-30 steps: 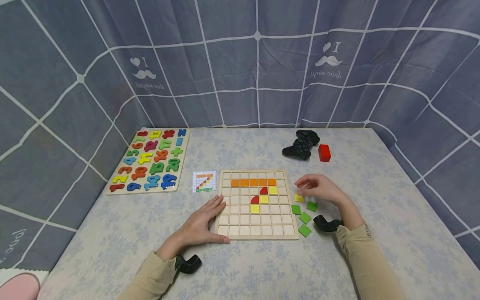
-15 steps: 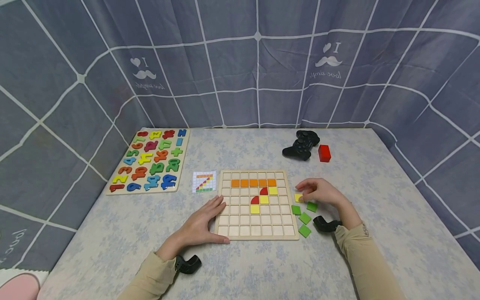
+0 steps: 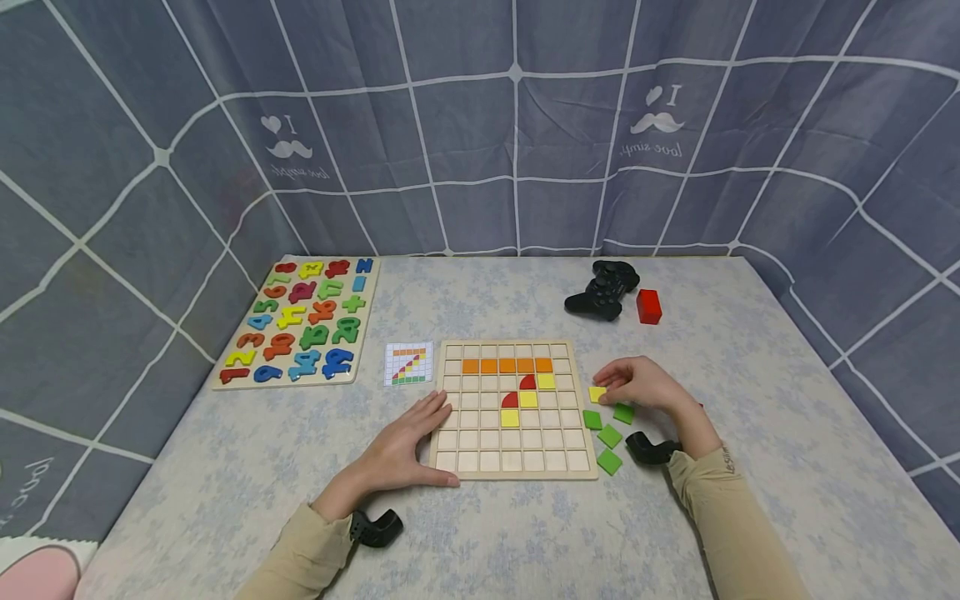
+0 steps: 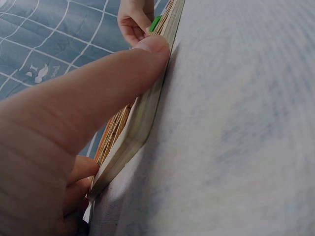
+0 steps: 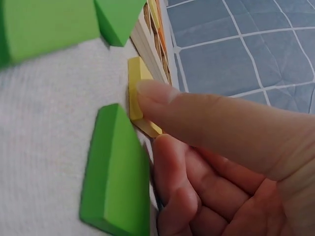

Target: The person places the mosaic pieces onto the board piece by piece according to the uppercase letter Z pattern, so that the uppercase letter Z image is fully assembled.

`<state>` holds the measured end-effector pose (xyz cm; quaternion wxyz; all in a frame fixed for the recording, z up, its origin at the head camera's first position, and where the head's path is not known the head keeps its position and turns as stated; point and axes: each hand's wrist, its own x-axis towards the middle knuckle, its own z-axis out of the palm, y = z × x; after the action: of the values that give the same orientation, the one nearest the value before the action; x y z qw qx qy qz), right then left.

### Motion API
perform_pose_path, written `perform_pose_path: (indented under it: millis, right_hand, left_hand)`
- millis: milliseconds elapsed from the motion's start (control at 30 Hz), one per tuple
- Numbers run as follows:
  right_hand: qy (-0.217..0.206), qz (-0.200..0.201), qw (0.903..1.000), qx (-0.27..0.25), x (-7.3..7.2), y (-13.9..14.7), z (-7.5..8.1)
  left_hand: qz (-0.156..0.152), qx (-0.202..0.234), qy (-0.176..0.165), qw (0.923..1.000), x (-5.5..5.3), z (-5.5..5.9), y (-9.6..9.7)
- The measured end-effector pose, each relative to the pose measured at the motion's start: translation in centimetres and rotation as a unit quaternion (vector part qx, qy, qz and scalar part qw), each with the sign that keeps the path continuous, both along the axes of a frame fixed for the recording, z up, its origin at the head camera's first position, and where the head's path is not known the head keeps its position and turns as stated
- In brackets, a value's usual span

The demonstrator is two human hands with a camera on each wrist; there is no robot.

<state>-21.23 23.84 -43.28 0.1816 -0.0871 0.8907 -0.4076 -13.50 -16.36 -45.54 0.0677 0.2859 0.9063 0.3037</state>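
A wooden grid board lies in the middle of the table, with a row of orange tiles, red quarter-round pieces and yellow squares set in it. My left hand rests at its left side, fingers on the left rim and thumb along the front edge. To the right of the board, my right hand pinches a yellow tile between thumb and fingers, low at the table. Several loose green tiles lie close by; one green tile is right beside the fingers in the right wrist view.
A small pattern card lies left of the board, and a number puzzle board farther left. At the back right are a black game controller and a red block. A grid-patterned curtain encloses the table.
The right hand's fingers have closed in on the loose yellow tile, which has shifted very slightly. The left hand and the board have stayed put.
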Motion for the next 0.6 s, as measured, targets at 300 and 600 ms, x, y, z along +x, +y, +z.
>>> perform_pose_path:
  millis: [300, 600]
  right_hand:
    - [0.006, 0.003, 1.0000, 0.003, -0.1, -0.1, 0.3]
    - [0.038, 0.070, 0.9957, -0.049, 0.3, -2.8, 1.7]
  left_hand:
    - [0.000, -0.002, 0.000, 1.0000, 0.0, 0.0, 0.0]
    - [0.003, -0.002, -0.003, 1.0000, -0.1, 0.0, -0.1]
